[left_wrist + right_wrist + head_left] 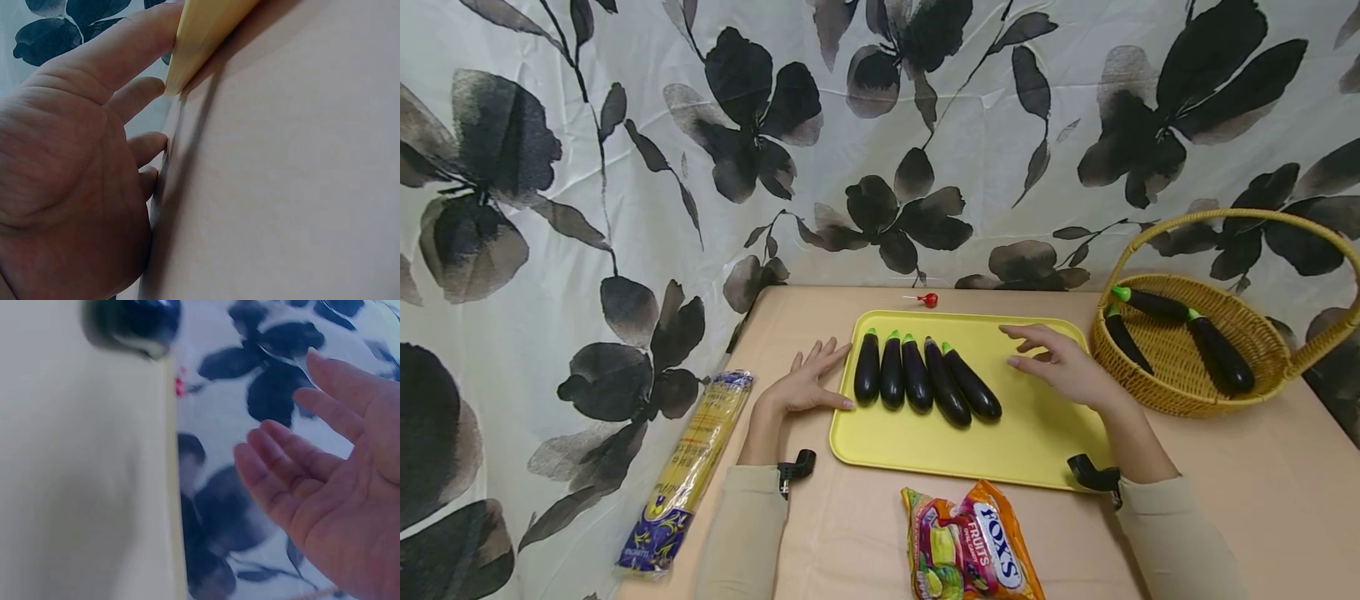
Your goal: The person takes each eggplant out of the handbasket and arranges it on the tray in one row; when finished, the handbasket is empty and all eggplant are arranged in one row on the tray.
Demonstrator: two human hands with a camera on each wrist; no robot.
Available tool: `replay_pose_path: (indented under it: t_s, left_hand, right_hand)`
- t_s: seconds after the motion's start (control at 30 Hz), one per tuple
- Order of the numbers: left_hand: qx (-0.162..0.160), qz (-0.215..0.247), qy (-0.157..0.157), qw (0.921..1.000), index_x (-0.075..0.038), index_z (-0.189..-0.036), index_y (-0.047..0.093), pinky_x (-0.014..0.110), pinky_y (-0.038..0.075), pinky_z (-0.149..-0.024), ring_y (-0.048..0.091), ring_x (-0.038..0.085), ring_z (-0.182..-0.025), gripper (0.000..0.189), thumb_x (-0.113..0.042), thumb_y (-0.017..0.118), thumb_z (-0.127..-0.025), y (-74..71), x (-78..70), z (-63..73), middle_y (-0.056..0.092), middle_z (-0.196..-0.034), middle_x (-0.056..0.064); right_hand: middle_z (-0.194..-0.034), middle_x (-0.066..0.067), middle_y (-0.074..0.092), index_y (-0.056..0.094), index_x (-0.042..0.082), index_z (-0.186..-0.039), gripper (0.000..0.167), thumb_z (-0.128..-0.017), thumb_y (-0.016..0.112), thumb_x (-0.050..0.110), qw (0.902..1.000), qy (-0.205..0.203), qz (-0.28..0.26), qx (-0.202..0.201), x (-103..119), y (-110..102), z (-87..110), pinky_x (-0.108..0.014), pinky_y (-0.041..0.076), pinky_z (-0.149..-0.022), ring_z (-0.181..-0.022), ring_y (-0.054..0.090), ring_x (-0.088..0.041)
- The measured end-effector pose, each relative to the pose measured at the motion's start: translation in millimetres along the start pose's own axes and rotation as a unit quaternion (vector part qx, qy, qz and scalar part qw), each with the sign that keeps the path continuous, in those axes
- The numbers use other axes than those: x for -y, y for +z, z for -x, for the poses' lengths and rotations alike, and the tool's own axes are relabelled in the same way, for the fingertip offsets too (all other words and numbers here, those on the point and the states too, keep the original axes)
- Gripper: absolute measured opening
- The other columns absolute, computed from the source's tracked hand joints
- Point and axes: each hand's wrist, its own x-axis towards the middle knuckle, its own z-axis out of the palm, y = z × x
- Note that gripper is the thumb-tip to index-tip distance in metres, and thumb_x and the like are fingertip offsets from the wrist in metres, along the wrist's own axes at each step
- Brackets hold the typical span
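Observation:
Several dark eggplants [917, 375] lie side by side on a yellow tray [1037, 442], green tips away from me; the two on the right slant. My left hand [801, 385] is at the tray's left edge, its thumb touching the rim and its other fingers spread. In the left wrist view the hand [69, 162] meets the tray's raised edge [203, 37]. My right hand [1060, 367] hovers over the tray's right part, fingers loosely bent, holding nothing. In the right wrist view a blurred eggplant [134, 322] shows at the top, apart from the hand [331, 481].
On the right stands a wicker basket [1180, 404] with a tall handle and 3 eggplants inside. A Fox's candy bag [970, 542] lies in front of the tray, a spaghetti pack [688, 475] at left. Behind the tray is a small red object [930, 300]. Floral cloth hangs behind.

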Motion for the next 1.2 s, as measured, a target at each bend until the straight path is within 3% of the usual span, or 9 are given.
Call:
replay_pose_path:
  t_s: [0.17,0.37,0.6,0.73,0.83,0.9,1.0,1.1,1.2]
  left_hand:
    - [0.0,-0.001,0.0,1.0,-0.029,-0.167,0.025,0.06,-0.017,-0.127,-0.011,0.035,-0.162,0.115,-0.056,0.089,-0.075,-1.2,-1.1,1.1,0.003,-0.176,0.013]
    - [0.001,-0.001,-0.001,1.0,-0.029,-0.167,0.025,0.06,-0.017,-0.127,-0.01,0.036,-0.162,0.114,-0.056,0.088,-0.076,-1.0,-1.6,1.2,0.003,-0.176,0.013]
    - [0.0,0.001,-0.002,1.0,-0.03,-0.167,0.025,0.06,-0.016,-0.127,-0.01,0.035,-0.162,0.115,-0.057,0.088,-0.075,-0.7,-1.3,1.1,0.003,-0.176,0.013]
    - [0.0,0.001,-0.004,1.0,-0.03,-0.167,0.025,0.06,-0.017,-0.127,-0.01,0.035,-0.163,0.115,-0.056,0.089,-0.075,-1.1,-0.9,1.2,0.004,-0.176,0.012]
    - [0.0,0.0,-0.005,1.0,-0.03,-0.167,0.025,0.06,-0.017,-0.127,-0.01,0.035,-0.163,0.115,-0.056,0.089,-0.075,-1.2,-0.8,0.8,0.004,-0.176,0.012]
    - [0.002,-0.001,-0.005,1.0,-0.03,-0.167,0.025,0.06,-0.016,-0.127,-0.01,0.035,-0.163,0.115,-0.056,0.089,-0.075,-1.1,-1.0,0.5,0.004,-0.176,0.012]
    - [0.003,-0.001,-0.002,1.0,-0.029,-0.167,0.026,0.06,-0.016,-0.127,-0.01,0.035,-0.163,0.114,-0.055,0.089,-0.075,-1.0,-1.8,0.2,0.004,-0.176,0.013]
    - [0.002,-0.001,-0.002,1.0,-0.028,-0.167,0.026,0.061,-0.016,-0.127,-0.01,0.036,-0.162,0.114,-0.054,0.089,-0.075,-1.2,-2.6,0.7,0.004,-0.176,0.014]
    - [0.002,-0.001,-0.003,1.0,-0.028,-0.167,0.026,0.061,-0.016,-0.127,-0.01,0.036,-0.162,0.114,-0.054,0.089,-0.076,-1.6,-2.6,1.3,0.003,-0.176,0.014]
  right_hand:
    - [-0.148,-0.017,0.059,0.054,0.015,-0.153,0.05,-0.105,0.064,0.023,0.9935,0.005,0.02,-0.112,0,-28,14.0,-0.01,0.048,-0.087,-0.117,0.061,-0.018]
    - [-0.13,-0.011,0.062,0.062,0.01,-0.145,0.042,-0.103,0.066,0.019,0.9691,0.042,0.047,-0.239,-9,-55,28.8,-0.002,0.044,-0.079,-0.1,0.054,0.01]
    - [-0.125,-0.01,0.057,0.062,0.005,-0.143,0.047,-0.103,0.066,0.03,0.9502,0.107,0.096,-0.277,-29,-81,34.9,0.0,0.039,-0.071,-0.09,0.047,0.014]
    - [-0.128,-0.02,0.055,0.061,0.002,-0.142,0.047,-0.102,0.067,0.026,0.9463,0.11,0.128,-0.276,-47,-94,32.9,0.001,0.036,-0.071,-0.096,0.055,-0.005]
    - [-0.133,-0.028,0.052,0.058,-0.001,-0.143,0.047,-0.102,0.068,0.021,0.9474,0.107,0.149,-0.262,-60,-100,28.9,-0.015,0.044,-0.079,-0.106,0.057,-0.032]
    - [-0.136,-0.031,0.05,0.057,-0.002,-0.144,0.047,-0.102,0.068,0.017,0.9487,0.104,0.156,-0.254,-66,-104,25.4,-0.037,0.049,-0.09,-0.115,0.052,-0.046]
    - [-0.141,-0.034,0.047,0.056,-0.004,-0.143,0.046,-0.101,0.067,0.012,0.9503,0.101,0.163,-0.245,-73,-110,19.0,-0.07,0.038,-0.102,-0.128,0.044,-0.055]
    - [-0.147,-0.035,0.044,0.055,-0.005,-0.143,0.045,-0.102,0.065,0.012,0.952,0.104,0.166,-0.235,-78,-116,11.9,-0.076,0.027,-0.113,-0.138,0.037,-0.058]
    - [-0.15,-0.036,0.041,0.054,-0.004,-0.144,0.045,-0.104,0.063,0.014,0.954,0.12,0.162,-0.222,-82,-120,5.8,-0.077,0.026,-0.114,-0.14,0.034,-0.059]
